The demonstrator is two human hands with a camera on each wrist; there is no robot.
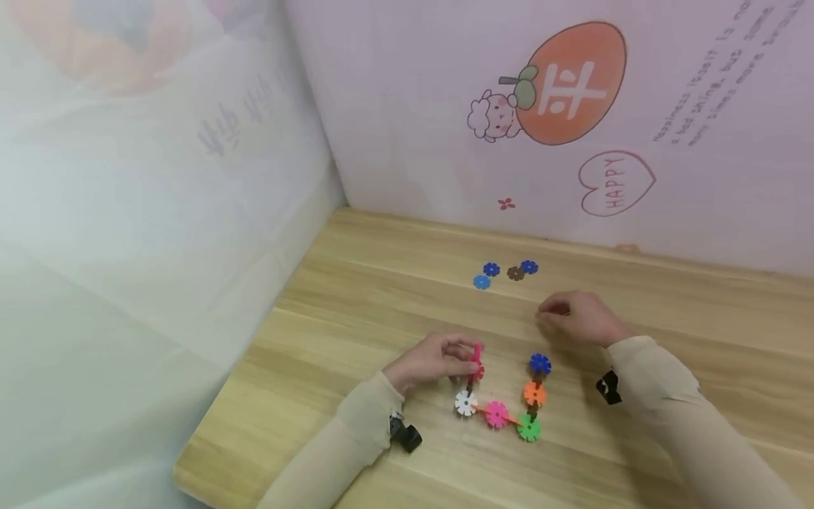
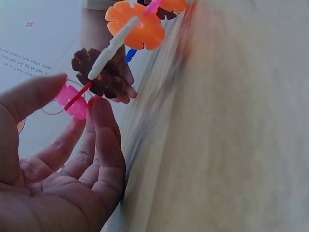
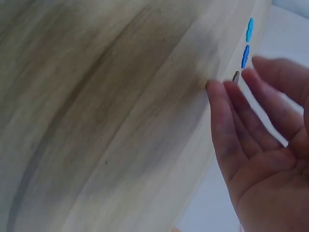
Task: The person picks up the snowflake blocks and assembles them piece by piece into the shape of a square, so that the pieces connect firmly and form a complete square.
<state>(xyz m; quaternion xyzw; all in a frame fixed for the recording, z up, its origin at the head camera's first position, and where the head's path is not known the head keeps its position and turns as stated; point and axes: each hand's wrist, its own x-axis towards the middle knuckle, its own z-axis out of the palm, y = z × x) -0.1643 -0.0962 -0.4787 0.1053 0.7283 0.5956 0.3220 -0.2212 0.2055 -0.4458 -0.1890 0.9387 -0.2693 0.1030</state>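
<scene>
While the R hand (image 1: pixel 585 317) hangs over the desk (image 1: pixel 356 283) w/ its grip loose & nothing seen in it, the L hand (image 1: pixel 435 360) pinches one end of a disc chain (image 1: pixel 497 415). That grip is snug on the red disc (image 1: pixel 480 372) & the hot-pink disc (image 1: pixel 478 348) that stands up from it. The chain is at the near part of the desk, bent like a U. Going round from the L hand, it has a brown disc (image 1: pixel 470 388) on edge, then a white disc (image 1: pixel 466 404), a pink disc (image 1: pixel 494 418), a green disc (image 1: pixel 529 428), an orange disc (image 1: pixel 535 394) & a dark blue disc (image 1: pixel 540 364) at the other end. Btwn the flat ones, other pcs stand on edge.

Farther off, 4 loose pcs lie flat: 2 loose dark blue discs (image 1: pixel 492 269), a light blue disc (image 1: pixel 481 282) & a loose brown disc (image 1: pixel 514 273). Behind them hangs a pink cloth (image 1: pixel 407 127) w/ a red heart (image 1: pixel 617 201) that says HAPPY. Both arms have beige sleeves (image 1: pixel 359 428), w/ a black clip (image 1: pixel 405 434) by each wrist.
</scene>
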